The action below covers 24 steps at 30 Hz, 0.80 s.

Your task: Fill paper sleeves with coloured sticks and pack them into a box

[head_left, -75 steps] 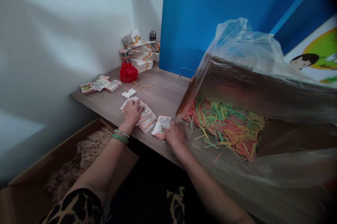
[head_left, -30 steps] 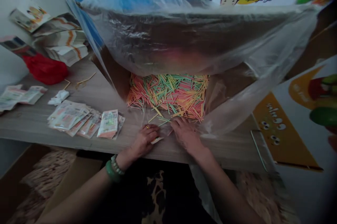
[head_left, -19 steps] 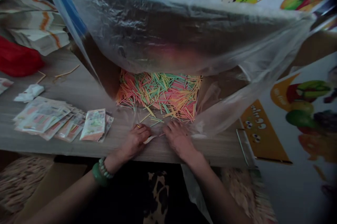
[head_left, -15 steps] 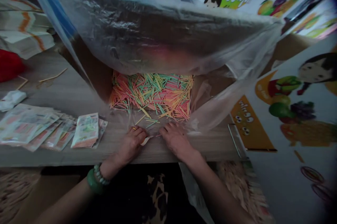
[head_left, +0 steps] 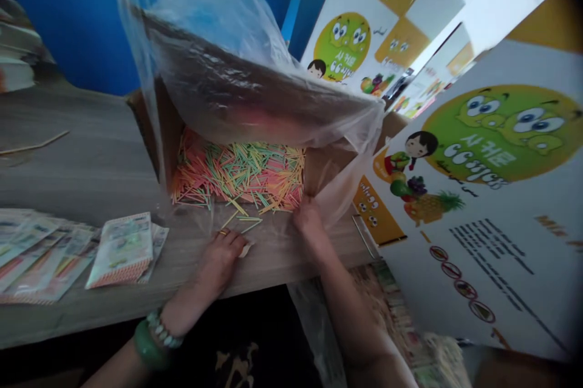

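My left hand, with a ring on one finger, rests on the table with its fingers closed over a small pale packet; most of that packet is hidden under the hand. At the right front corner of the open carton, my right hand touches the edge of the heap of thin coloured sticks. Its fingers are curled, and what they hold, if anything, is hidden. The sticks are pink, green, yellow and orange. A few loose sticks lie on the clear plastic liner in front of my left hand.
The carton's raised flap stands behind the sticks, draped in clear plastic. To the left lie a packet stack and several fanned-out filled packets. Large printed cartons wall off the right side. A blue panel stands behind.
My right hand has moved away from my left, forward to the right edge of the stick heap. My left hand stays by the small packet. The view has turned to the right.
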Each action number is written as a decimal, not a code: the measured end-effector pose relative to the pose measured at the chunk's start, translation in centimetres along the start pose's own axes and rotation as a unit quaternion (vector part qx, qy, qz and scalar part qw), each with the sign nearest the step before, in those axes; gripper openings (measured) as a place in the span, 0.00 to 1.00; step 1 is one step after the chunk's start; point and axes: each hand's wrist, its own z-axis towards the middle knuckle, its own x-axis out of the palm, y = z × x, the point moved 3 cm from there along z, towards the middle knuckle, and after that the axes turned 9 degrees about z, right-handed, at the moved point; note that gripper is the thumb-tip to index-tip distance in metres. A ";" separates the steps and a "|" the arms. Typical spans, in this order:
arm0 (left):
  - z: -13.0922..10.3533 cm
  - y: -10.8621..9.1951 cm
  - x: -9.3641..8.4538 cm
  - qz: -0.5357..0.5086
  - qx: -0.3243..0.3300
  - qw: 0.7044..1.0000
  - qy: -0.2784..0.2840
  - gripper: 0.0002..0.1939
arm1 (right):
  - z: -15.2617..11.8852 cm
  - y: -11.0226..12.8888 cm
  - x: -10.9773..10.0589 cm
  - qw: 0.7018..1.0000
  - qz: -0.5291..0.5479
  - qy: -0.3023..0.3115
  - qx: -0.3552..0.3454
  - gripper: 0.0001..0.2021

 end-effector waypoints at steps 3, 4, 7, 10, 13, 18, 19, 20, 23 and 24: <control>0.3 -0.1 -0.2 0.005 -0.003 0.999 0.032 0.17 | 0.7 0.0 0.3 0.994 -0.066 0.021 0.087 0.19; 0.3 -0.2 -0.4 0.004 -0.003 0.999 0.040 0.17 | 0.7 0.1 0.3 0.991 -0.083 0.031 0.099 0.18; 0.5 -0.4 -0.9 0.000 -0.002 0.998 0.065 0.18 | 0.7 1.0 0.0 0.990 -0.103 0.044 0.083 0.18; 0.6 -0.6 -1.5 0.000 -0.001 0.996 0.091 0.18 | 0.4 2.0 -0.1 0.988 -0.135 0.039 0.064 0.19; 0.7 -0.8 -2.1 0.002 0.003 0.995 0.095 0.17 | -0.1 2.9 0.1 0.980 -0.196 0.043 0.017 0.18; 0.6 -1.4 -2.8 0.019 0.014 0.994 0.110 0.17 | -0.4 3.2 -0.6 0.973 -0.216 0.068 -0.038 0.19; 0.6 -1.5 -3.0 0.021 0.014 0.993 0.115 0.16 | -0.3 3.1 -1.0 0.973 -0.216 0.073 -0.039 0.19; 0.5 -1.6 -3.1 0.021 0.015 0.993 0.118 0.16 | 0.0 3.1 -1.3 0.973 -0.216 0.076 -0.035 0.19; 0.4 -1.8 -3.5 0.015 0.016 0.993 0.115 0.15 | 1.1 3.2 -2.1 0.975 -0.208 0.072 0.002 0.18; 0.4 -1.8 -3.5 0.013 0.017 0.993 0.113 0.15 | 1.5 3.3 -2.3 0.977 -0.202 0.068 0.018 0.17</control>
